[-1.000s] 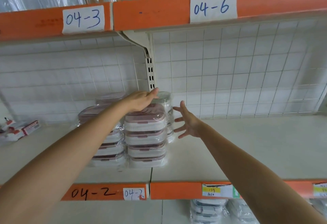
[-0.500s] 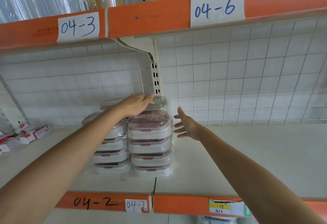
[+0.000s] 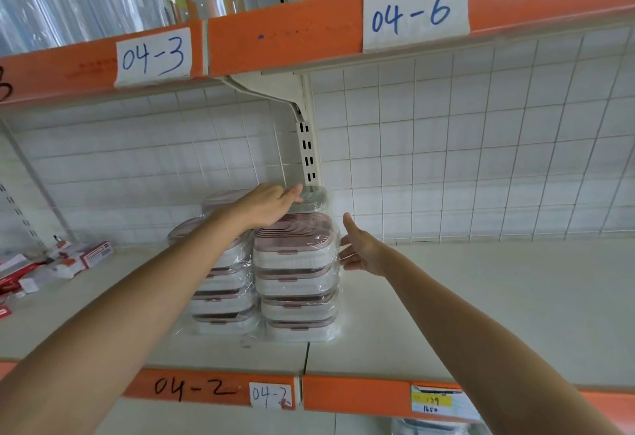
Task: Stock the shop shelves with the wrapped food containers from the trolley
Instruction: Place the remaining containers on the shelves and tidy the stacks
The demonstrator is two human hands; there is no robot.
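Head view: I steady the stacked, film-wrapped white containers with pink lids (image 3: 295, 276) so they sit squarely.
Left hand (image 3: 271, 206): fingers flat, pressing the top.
Right hand (image 3: 360, 251): released, bracing beside the stack.

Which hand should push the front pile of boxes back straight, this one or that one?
Probably the left hand: it already rests flat on top of the front stack of wrapped containers. The right hand is open beside the stack, at most brushing the wrap, so it could only steady the side.
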